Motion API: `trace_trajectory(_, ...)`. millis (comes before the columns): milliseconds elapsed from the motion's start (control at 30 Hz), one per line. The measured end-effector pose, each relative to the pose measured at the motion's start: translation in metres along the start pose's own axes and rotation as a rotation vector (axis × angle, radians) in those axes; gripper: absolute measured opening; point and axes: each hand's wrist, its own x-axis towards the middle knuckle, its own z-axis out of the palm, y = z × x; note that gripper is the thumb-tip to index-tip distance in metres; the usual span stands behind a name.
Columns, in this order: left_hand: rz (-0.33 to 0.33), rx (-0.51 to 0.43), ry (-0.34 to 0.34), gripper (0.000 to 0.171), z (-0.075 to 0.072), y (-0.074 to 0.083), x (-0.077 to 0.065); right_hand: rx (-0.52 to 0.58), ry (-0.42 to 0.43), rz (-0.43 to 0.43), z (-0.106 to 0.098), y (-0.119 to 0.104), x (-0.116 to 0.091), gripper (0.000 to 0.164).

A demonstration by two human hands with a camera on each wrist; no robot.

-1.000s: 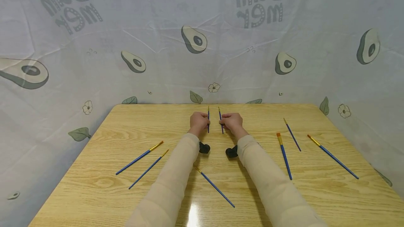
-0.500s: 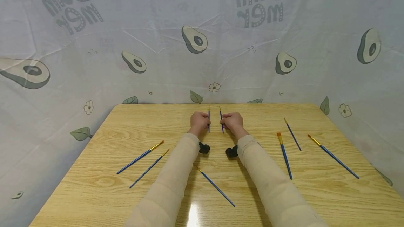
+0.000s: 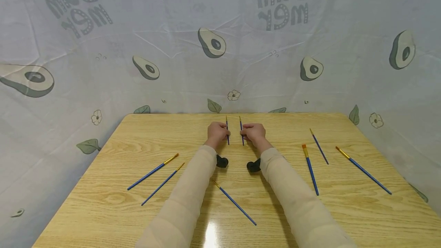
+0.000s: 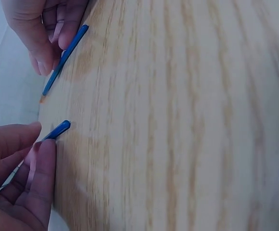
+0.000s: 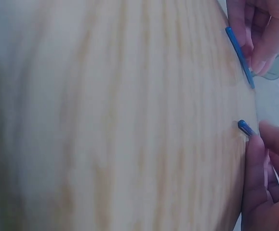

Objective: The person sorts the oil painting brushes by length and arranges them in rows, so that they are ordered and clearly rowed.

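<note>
Toward the back of the table, my left hand (image 3: 216,132) pinches a thin blue paintbrush (image 3: 226,121) between thumb and fingers. Its bristle tip points to the back edge, leaning slightly left. Just to the right, my right hand (image 3: 254,131) holds a second thin paintbrush (image 3: 240,122) the same way. A narrow gap separates the two brushes, which stand nearly parallel. In the left wrist view, the blue handle end (image 4: 61,129) pokes out past the left fingertips. From the right wrist, the other handle end (image 5: 245,127) shows beyond the right fingers.
Two paintbrushes, a thicker one (image 3: 151,173) and a thinner one (image 3: 162,185), lie on the left. Another paintbrush (image 3: 236,204) lies between the forearms. On the right are a short brush (image 3: 319,147), a flat brush (image 3: 311,171) and a long brush (image 3: 365,172). Printed cloth (image 3: 186,75) hangs behind.
The brush in my left hand has turned a little, its bristle tip shifting left. Both hands keep nearly the same place, and the brushes on the table lie as before.
</note>
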Motion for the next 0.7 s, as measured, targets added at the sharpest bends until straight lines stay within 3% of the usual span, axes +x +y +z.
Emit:
trace_trajectory(200,0.043,0.033,-0.003,0.029,-0.006,-0.001,-0.002,0.056,-0.043,0.003,-0.002,-0.001,-0.003,0.035)
trace_trajectory(300,0.033,0.028,-0.023,0.03,-0.009,0.001,-0.003,0.096,-0.069,0.008,-0.005,-0.003,-0.007,0.036)
trace_trajectory(700,0.076,0.043,-0.194,0.036,-0.032,0.017,-0.003,0.115,-0.151,0.026,-0.026,-0.014,-0.01,0.043)
